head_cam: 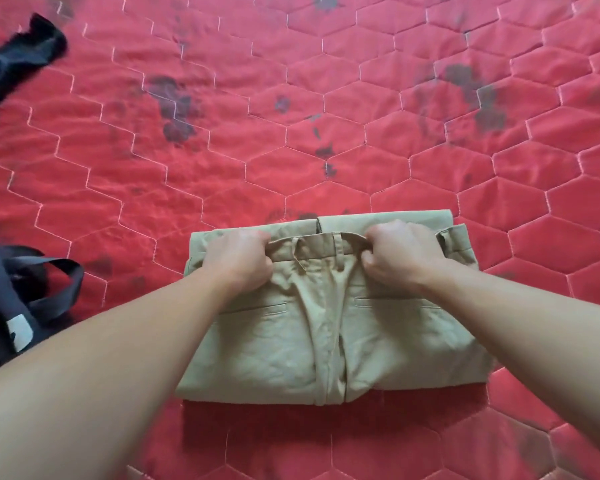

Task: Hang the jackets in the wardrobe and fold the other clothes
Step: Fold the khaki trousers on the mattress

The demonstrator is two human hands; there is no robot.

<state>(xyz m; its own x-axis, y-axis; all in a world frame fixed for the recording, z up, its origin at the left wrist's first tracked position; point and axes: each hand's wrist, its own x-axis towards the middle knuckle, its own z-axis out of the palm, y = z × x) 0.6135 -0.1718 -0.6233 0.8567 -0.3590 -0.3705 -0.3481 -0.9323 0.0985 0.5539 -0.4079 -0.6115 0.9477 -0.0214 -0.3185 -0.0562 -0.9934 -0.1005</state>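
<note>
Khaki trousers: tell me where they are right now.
In the head view, the khaki trousers lie folded on the red quilted bedcover, low and centre. The left hand and right hand grip their waistband; a dark bag sits left.

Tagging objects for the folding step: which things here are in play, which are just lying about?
In play: khaki trousers, left hand, right hand, both gripping the waistband.
Lying about: dark garment, dark bag, red quilt.

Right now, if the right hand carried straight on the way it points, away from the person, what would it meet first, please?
The right hand grips the waistband of the folded khaki trousers. Straight ahead it would cross the trousers' far folded edge, then only the red quilted cover; the way looks free beyond.
</note>
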